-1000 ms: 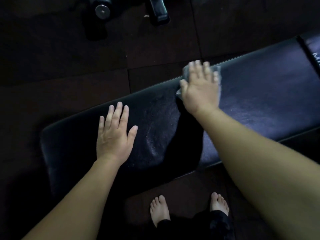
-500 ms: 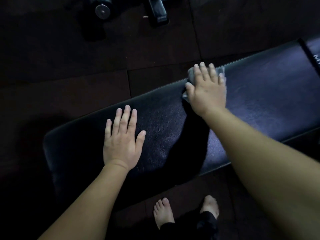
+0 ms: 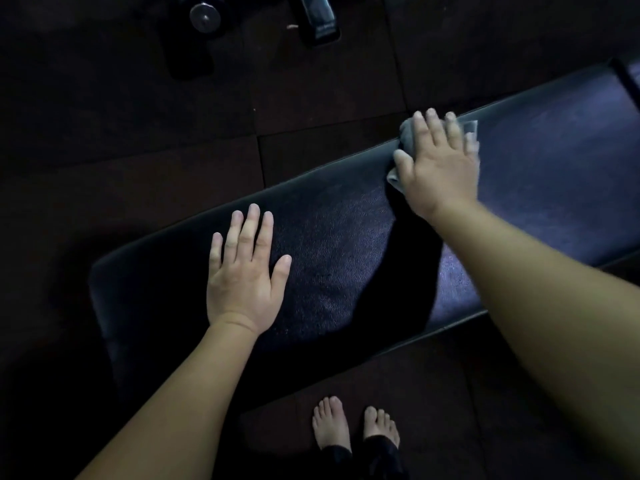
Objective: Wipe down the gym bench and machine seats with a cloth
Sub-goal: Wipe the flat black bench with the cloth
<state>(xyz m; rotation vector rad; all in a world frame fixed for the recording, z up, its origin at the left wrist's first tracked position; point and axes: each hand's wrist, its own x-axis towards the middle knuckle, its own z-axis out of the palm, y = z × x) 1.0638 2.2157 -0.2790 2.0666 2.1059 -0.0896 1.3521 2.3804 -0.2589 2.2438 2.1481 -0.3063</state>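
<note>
Pressing cloth [image 3: 408,135] onto the bench's [image 3: 346,244] far edge, right hand [image 3: 440,168] lies straight-fingered; left hand [image 3: 242,275] rests flat.

Bare forearms [image 3: 180,393], bare feet [image 3: 330,424], blk trouser hems [image 3: 346,460]

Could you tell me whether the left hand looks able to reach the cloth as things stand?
Probably yes: the left hand lies flat on the bench, with nothing between it and the cloth. But the right hand presses on the cloth, leaving only its edges free.
</note>
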